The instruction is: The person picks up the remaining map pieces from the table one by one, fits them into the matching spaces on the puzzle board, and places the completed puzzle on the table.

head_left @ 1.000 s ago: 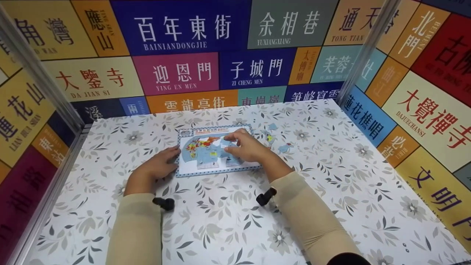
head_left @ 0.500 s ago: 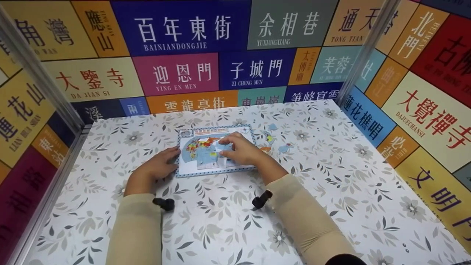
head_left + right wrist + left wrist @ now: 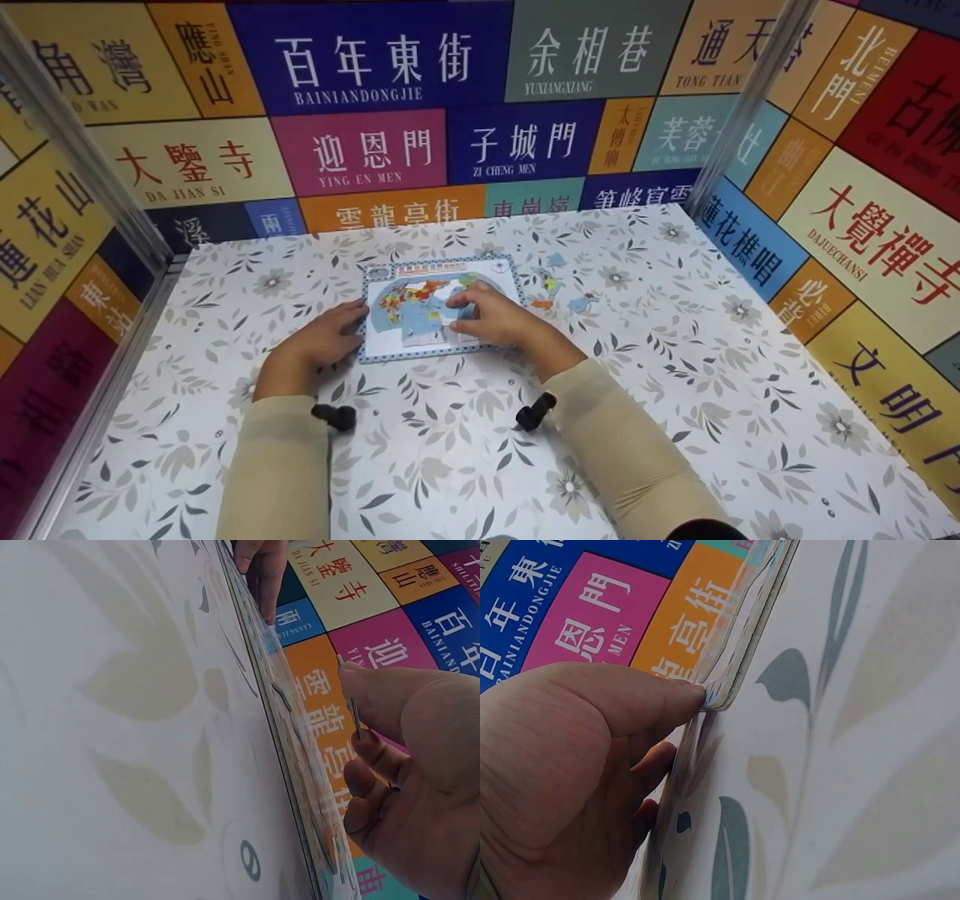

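Observation:
A world map jigsaw board [image 3: 405, 355] with a dotted blue border lies flat on the table, its left part filled with map and white gaps near the middle. My left hand [image 3: 330, 334] rests along the board's left edge. In the left wrist view its thumb [image 3: 682, 699] touches the board's corner, with the other fingers lower down. Over the board's right half is my right hand [image 3: 491, 315]. It pinches a thin puzzle piece [image 3: 355, 718] between thumb and forefinger, seen edge-on in the right wrist view, raised off the board. The piece's printed face is hidden.
Several loose map pieces lie on the table right of the board, among them a blue one [image 3: 581, 303] and an orange one [image 3: 541, 305]. A leaf-patterned cloth [image 3: 420, 450] covers the table. Sign-printed panels [image 3: 360, 150] stand along the back and sides.
My right hand has shifted left and a little nearer over the board, uncovering the map's upper right and the orange loose piece. The left hand stays in place.

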`<state>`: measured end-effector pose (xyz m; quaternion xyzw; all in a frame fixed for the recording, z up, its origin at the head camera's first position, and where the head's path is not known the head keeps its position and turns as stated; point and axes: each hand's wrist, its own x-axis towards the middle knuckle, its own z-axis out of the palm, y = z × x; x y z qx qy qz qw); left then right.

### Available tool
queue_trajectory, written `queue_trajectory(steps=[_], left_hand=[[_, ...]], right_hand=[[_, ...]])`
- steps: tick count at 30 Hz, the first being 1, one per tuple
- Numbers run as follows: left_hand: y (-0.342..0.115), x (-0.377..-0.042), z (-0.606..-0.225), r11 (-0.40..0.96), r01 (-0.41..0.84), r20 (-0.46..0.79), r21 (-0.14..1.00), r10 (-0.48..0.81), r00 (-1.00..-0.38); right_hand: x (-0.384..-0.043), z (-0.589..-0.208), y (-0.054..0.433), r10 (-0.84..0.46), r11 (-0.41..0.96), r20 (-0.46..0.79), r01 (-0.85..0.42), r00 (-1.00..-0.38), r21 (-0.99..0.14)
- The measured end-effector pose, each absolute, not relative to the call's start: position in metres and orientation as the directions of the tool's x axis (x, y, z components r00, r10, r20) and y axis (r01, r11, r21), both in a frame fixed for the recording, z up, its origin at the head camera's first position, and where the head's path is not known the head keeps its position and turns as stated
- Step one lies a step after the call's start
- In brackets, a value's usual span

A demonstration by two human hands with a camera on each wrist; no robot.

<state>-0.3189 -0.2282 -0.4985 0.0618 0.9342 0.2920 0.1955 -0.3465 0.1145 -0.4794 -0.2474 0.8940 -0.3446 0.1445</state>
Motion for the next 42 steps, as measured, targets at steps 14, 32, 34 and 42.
queue_trajectory(steps=[14,32,34,42], left_hand=[[-0.227,-0.319,-0.498,0.816,-0.017,-0.334,0.577,0.217,-0.917],[-0.226,-0.316,-0.496,0.827,0.026,-0.313,0.562,0.241,-0.919],[-0.226,-0.317,-0.496,0.827,0.016,-0.316,0.562,0.233,-0.92],[-0.226,-0.317,-0.496,0.831,0.007,-0.322,0.557,0.224,-0.92]], right_hand=[[-0.347,-0.491,0.116,-0.561,0.663,-0.106,-0.369,-0.821,-0.651],[-0.347,-0.495,0.116,-0.55,0.694,-0.128,-0.366,-0.825,-0.62],[-0.348,-0.495,0.116,-0.547,0.699,-0.132,-0.364,-0.827,-0.615],[-0.348,-0.494,0.115,-0.546,0.711,-0.132,-0.375,-0.827,-0.595]])
